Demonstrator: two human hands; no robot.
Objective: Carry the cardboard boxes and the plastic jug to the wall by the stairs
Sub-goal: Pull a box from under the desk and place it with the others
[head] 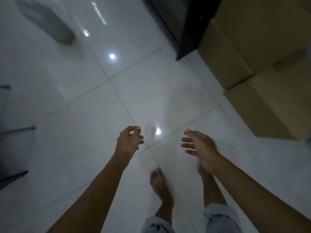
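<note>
Head view: two closed cardboard boxes [262,52] are stacked against the floor's far right edge, the upper one overlapping the lower, their contents hidden. Just left of them stands a dark cabinet [181,31] whose corner meets the white tiled floor [75,115]. At the far left corner of the floor lies a blurred grey-green container [48,22], possibly the plastic jug, though the blur leaves that uncertain. Dark stair edges [15,130] show along the floor's left edge.

The boxes lie well apart from both hands, up and to the right of them; the grey-green container is well apart on the opposite side.

The left hand [129,142] hangs over the floor with fingers loosely curled, its grip narrow and holding nothing. The right hand [200,147] has fingers spread and nearly straight, grip wide, touching nothing. Two bare feet [159,184] stand on the tiles below the hands.
</note>
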